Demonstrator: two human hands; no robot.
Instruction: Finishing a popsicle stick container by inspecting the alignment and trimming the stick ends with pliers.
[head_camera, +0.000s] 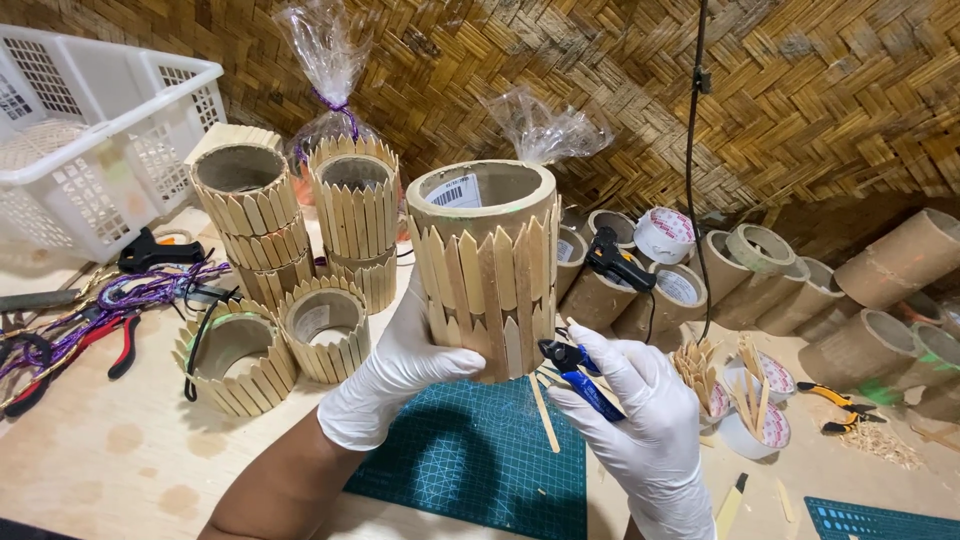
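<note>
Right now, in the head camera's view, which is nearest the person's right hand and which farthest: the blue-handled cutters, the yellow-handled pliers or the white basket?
1. Blue-handled cutters: held in the right hand.
2. Yellow-handled pliers: on the table, off to the right.
3. White basket: far corner, upper left.

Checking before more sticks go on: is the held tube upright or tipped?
Upright: the stick-clad tube stands vertical in the left hand, its open mouth facing up.

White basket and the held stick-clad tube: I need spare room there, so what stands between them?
In the head view, a stack of stick-clad tubes stands between the white basket and the held tube, another stack beside it.
</note>
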